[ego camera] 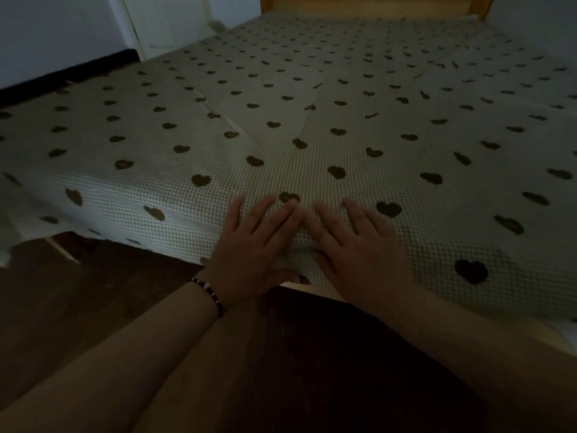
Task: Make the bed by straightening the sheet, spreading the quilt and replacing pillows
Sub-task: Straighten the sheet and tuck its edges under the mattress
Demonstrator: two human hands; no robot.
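From my feed the room is dim, lit weakly, with pale bluish-white walls (pixel 46 29) on the left and a white door frame (pixel 132 26) standing beside them. A wooden headboard (pixel 368 4) in a warm yellow tone sits at the far end against the wall, and another pale wall (pixel 537 17) rises at the right. Below, I see a dark brown floor (pixel 62 307) and a black skirting strip (pixel 68 70) along the left wall

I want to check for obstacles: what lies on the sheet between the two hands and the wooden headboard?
In the head view, only bare heart-print sheet with some creases lies between the hands and the headboard.
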